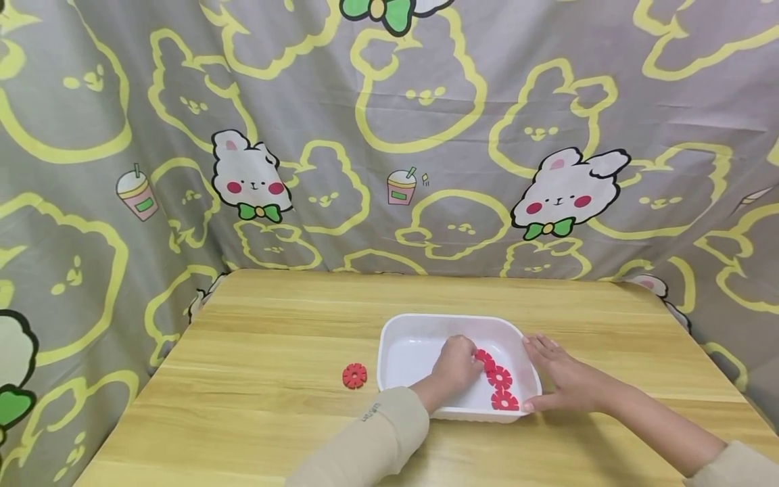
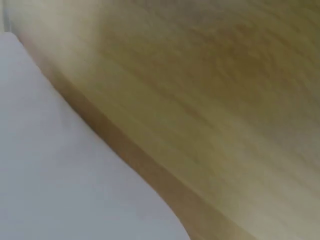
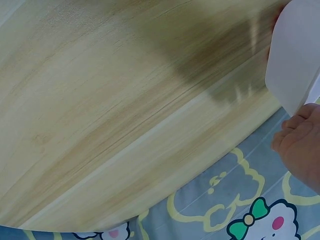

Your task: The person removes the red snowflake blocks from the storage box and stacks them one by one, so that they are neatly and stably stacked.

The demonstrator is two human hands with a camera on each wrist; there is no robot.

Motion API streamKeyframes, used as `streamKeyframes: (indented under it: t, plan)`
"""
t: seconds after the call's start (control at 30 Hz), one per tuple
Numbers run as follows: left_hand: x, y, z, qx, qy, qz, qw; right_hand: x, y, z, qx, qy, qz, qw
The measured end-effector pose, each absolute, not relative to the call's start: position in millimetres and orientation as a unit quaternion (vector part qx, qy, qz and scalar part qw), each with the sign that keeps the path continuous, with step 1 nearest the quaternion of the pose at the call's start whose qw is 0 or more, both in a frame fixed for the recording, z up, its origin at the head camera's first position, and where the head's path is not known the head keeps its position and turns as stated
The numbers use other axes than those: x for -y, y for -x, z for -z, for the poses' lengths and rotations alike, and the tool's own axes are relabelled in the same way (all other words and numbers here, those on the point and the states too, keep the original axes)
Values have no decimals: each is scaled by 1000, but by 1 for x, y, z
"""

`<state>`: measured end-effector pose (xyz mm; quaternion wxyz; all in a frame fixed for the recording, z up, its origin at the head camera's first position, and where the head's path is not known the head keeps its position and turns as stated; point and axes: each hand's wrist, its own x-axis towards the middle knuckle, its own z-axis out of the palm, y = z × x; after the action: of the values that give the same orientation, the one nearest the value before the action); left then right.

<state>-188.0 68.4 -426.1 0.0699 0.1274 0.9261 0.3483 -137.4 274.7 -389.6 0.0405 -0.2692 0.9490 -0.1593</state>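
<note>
On the table stands a white plastic tub [image 1: 420,319], also partly seen at the right edge of the right wrist view [image 3: 292,60]. In it several red notched plastic discs [image 1: 500,377] lie linked in a row along the right side. My left hand [image 1: 455,365] reaches into the tub, fingers curled, pinching the far end disc [image 1: 485,358]; its fingertips are partly hidden. My right hand [image 1: 562,375] holds the tub's right end, thumb at the near corner and fingers at the far one. The left wrist view shows no hand.
One loose red notched disc [image 1: 354,375] lies on the wooden table [image 1: 274,338] left of the tub. A grey curtain [image 1: 341,203] with rabbit prints hangs behind the table and at both sides.
</note>
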Motion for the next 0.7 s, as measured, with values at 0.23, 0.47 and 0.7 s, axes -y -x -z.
streamKeyframes:
  t: [0.23, 0.47, 0.7]
  plan:
    - [-55, 191, 421, -913, -138, -378, 67, -274, 139, 389, -949, 269, 160, 48]
    - [-40, 195, 417, -907, -169, -383, 52, -274, 139, 388, -948, 268, 162, 52]
    - [-24, 194, 411, -895, -237, -377, 5, -274, 140, 388, -949, 269, 155, 55]
